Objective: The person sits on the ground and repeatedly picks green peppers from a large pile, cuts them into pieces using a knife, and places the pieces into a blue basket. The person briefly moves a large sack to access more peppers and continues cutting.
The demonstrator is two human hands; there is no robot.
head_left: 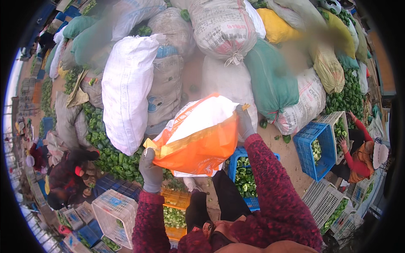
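Note:
An orange and white woven sack point(192, 143) is stretched between my two gloved hands at waist height. My left hand point(150, 170), in a grey glove, is closed on the sack's left corner, where a yellowish strip shows along the edge. My right hand point(244, 122), also gloved, grips the upper right edge. Beneath the sack, between and beside my legs, are a blue crate point(257, 204) with green peppers point(245, 181) and an orange crate point(175, 196) with pale green cut pieces. Whether the sack holds anything is hard to tell.
Filled white, green and yellow sacks point(126, 92) lie ahead. Loose peppers point(114, 158) spread at the left beside crouching people point(67, 177) and a white crate point(114, 215). At the right, another person point(363, 156) in red works by blue point(314, 152) and grey crates point(318, 202).

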